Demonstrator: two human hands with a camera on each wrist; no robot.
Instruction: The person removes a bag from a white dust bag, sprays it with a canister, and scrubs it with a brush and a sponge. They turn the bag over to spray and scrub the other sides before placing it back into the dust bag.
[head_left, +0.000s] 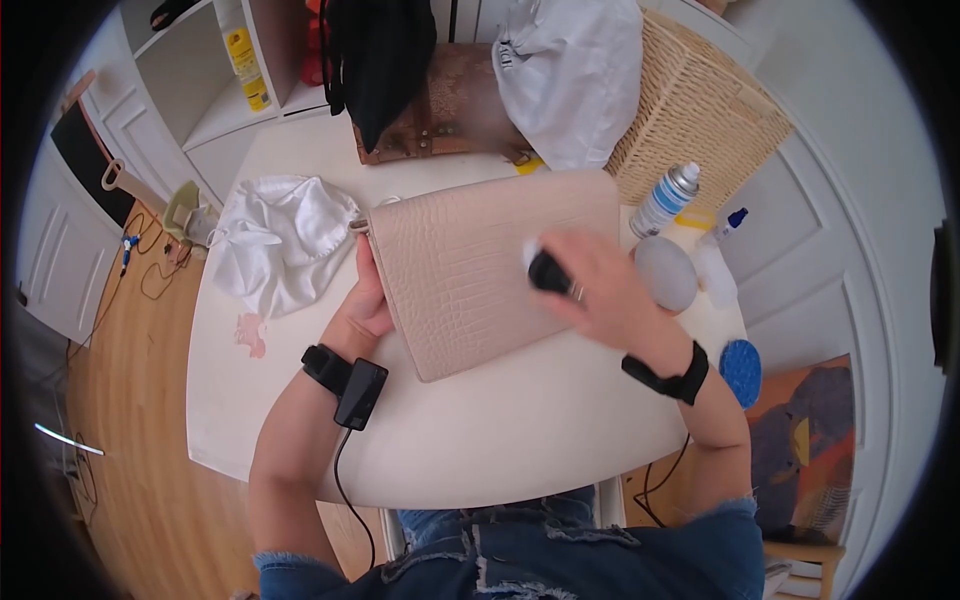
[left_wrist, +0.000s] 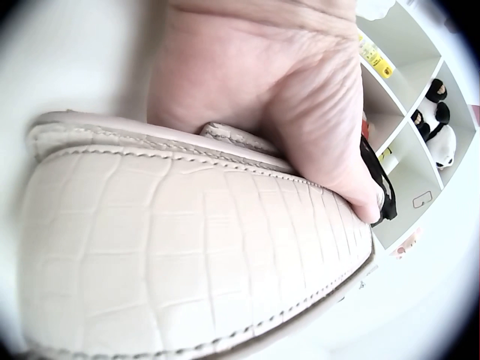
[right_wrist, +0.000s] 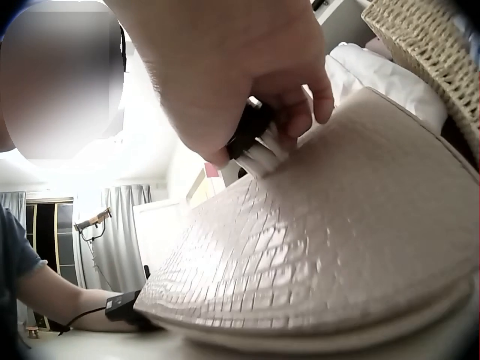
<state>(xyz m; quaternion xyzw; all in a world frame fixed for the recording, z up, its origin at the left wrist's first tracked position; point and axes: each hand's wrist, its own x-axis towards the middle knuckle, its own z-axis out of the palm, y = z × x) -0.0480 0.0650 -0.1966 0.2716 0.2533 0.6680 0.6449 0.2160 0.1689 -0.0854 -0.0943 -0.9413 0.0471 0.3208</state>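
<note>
Fingers of the left hand [head_left: 368, 307], to the right of a crumpled white cloth [head_left: 285, 240], are mostly hidden — how they curl I can't tell — but the thumb lies along the near side of the beige bag [head_left: 470, 265]. Between both hands, it looks light and fairly firm, its glossy face perhaps slippery; that side edge seems the better hold. Rightmost, the right hand [head_left: 612, 300] pinches a black brush [head_left: 549, 272], its white bristles [right_wrist: 262, 159] at the bag's face.

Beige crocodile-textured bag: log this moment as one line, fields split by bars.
left hand: grips bag at side edge | right hand: holds black brush, white bristles against bag's face | nearby: spray can, white drawstring pouch
</note>
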